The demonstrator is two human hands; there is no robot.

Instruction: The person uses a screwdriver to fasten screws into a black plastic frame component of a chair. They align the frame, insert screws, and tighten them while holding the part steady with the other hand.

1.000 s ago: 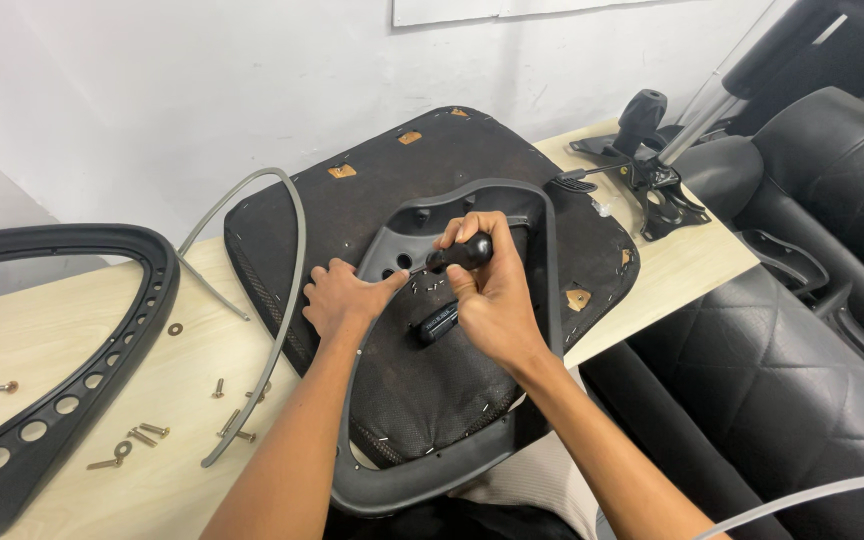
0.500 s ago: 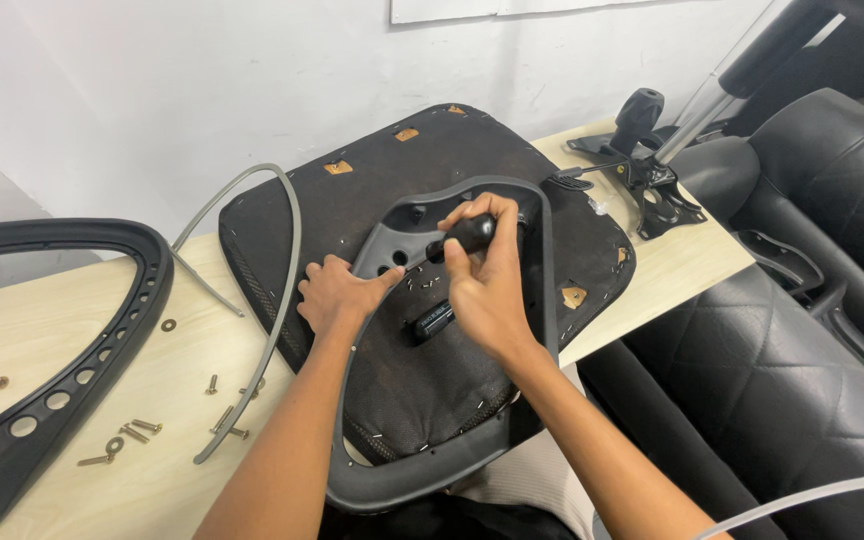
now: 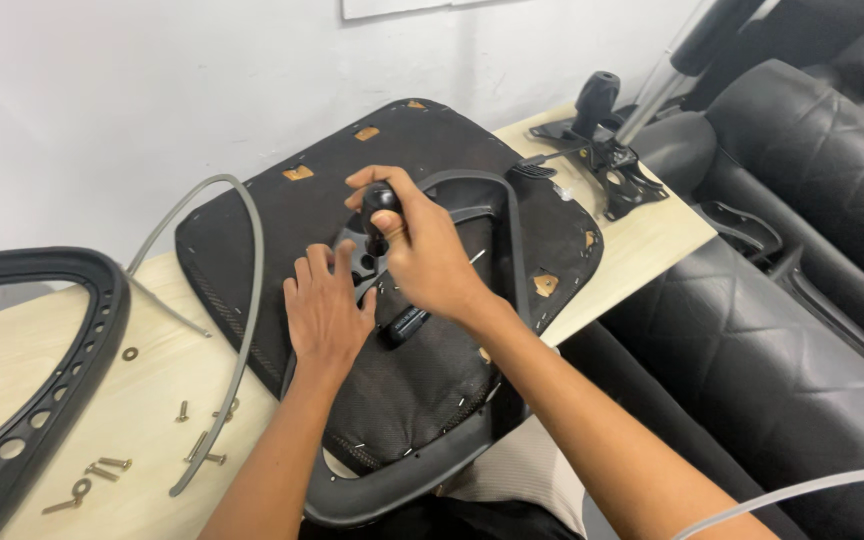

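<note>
An upturned black office chair seat (image 3: 282, 215) lies on the wooden table (image 3: 72, 400), with a dark plastic frame (image 3: 507, 215) on its underside. My right hand (image 3: 427, 250) grips the black handle of a screwdriver (image 3: 380, 205) held upright over the frame. My left hand (image 3: 324, 310) rests flat on the seat beside it, fingers spread, steadying the frame. A second black tool (image 3: 407, 322) lies on the seat just under my right wrist.
A black perforated chair frame (image 3: 37, 400) lies at the left. Several loose screws and washers (image 3: 102, 470) and a grey curved strip (image 3: 242, 330) sit on the table. A chair mechanism (image 3: 607, 150) stands at the far right corner. Black padded seats (image 3: 812, 300) crowd the right.
My right hand has turned the screwdriver from lying sideways to upright and shifted left over the frame. My left hand stays pressed on the seat. The view has shifted slightly.
</note>
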